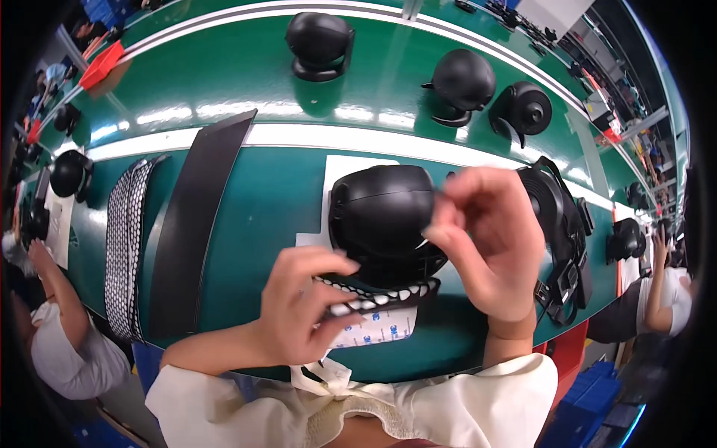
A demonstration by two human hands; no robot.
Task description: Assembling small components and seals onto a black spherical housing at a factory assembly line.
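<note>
A rounded glossy black housing (385, 213) stands on the bench right in front of me. At its near side my left hand (306, 306) curls its fingers round one end of a black strip with white dots (381, 301). Below the strip a white backing sheet with blue print (388, 328) shows. Beside the housing's right side is my right hand (497, 239), thumb and fingertips bent toward it. Motion blurs those fingertips, and whether they pinch anything small is unclear. Part of a white sheet (340, 168) shows behind the housing.
Left of the housing lie a long dark flat strip (198, 216) and a stack of white-dotted strips (125, 254). Black parts and straps (560, 231) crowd the right side. Several similar black units (317, 45) stand beyond the white rail (314, 137). People sit at both sides.
</note>
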